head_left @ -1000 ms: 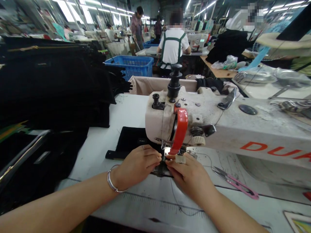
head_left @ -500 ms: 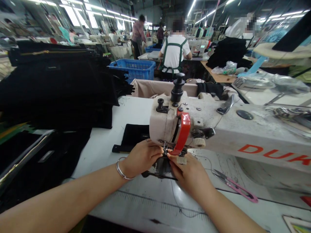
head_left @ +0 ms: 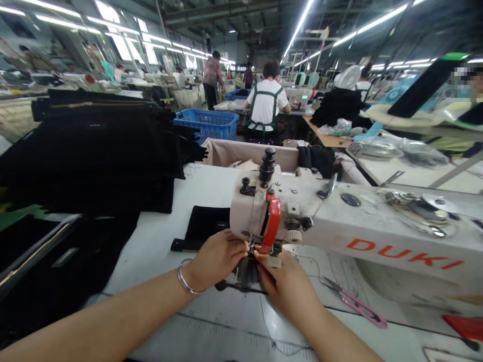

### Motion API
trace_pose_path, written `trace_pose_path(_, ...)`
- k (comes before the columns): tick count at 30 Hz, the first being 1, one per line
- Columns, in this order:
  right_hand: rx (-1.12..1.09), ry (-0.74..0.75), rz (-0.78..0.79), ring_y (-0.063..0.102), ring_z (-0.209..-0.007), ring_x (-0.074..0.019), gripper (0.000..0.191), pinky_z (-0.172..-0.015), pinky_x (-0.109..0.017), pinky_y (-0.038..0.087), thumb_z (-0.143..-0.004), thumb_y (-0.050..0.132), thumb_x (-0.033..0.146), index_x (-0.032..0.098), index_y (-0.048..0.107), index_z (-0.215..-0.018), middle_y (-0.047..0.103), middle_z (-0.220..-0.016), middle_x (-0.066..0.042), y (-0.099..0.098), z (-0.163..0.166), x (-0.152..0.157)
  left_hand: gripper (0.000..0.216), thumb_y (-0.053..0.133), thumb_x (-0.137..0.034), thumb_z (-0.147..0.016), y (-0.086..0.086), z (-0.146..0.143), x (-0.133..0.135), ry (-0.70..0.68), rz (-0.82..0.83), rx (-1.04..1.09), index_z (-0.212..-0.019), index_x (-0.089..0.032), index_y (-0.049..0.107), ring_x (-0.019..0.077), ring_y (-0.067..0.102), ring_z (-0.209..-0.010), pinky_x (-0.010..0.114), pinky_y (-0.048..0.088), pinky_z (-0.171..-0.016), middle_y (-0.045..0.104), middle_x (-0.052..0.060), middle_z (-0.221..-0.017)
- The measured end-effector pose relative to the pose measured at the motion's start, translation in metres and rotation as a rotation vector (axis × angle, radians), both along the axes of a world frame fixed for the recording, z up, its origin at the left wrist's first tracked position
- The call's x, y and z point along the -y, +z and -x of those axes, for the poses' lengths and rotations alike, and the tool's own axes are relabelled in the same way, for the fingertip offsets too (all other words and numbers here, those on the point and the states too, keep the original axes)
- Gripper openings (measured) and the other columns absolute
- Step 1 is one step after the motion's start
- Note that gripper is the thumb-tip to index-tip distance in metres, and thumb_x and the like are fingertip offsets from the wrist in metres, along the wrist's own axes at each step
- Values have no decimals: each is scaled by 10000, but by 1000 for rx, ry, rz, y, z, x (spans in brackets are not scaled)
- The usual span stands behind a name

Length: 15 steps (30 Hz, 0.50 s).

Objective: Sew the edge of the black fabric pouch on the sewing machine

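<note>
Fingertips meet at the needle of the sewing machine [head_left: 264, 211]: I have my left hand [head_left: 217, 256] and right hand [head_left: 289, 286] pinched narrow there, seemingly on thread or a small dark piece, though what they grip I cannot tell. The black fabric panel [head_left: 206, 223] lies flat on the bench [head_left: 162, 236] just beyond the left hand, under the machine head, placed for feeding. Pink thread snips [head_left: 352, 301] rest right of my right hand, within reach. Stacked black fabric [head_left: 94, 151] sits far left.
</note>
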State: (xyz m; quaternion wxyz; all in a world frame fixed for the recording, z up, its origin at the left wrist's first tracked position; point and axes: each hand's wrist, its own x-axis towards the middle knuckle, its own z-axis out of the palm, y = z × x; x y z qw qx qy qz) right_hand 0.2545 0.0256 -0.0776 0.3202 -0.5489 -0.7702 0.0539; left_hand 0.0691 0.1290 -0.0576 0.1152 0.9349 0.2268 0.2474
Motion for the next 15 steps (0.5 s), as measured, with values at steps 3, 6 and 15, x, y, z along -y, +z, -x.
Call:
trace_pose_path(3,-6,-22,10,590,-970,-261,235,-853,-420,528,-883,520,71,191,649,-1039,656,-1056,-98,1,3,0,132,582,-132,-912,-3,1,1,25,-7,26,-864,-180,695,203,664,-868,331,549,-848,715,34,-893)
trace_pose_path(6,10,-49,20,582,-974,-253,234,-856,-388,520,-867,532,73,201,646,-1027,653,-1025,-85,3,6,1,152,553,-145,-915,-8,2,0,42,-14,29,-881,-191,694,206,669,-830,331,560,-803,718,29,-888)
trace_pose_path(15,118,-78,78,563,-917,-211,137,-811,-309,488,-858,559,125,208,610,-954,642,-970,-40,4,8,-1,169,545,-279,-929,-17,9,-8,-8,-10,88,-905,-267,712,184,690,-864,264,579,-812,722,-7,-943)
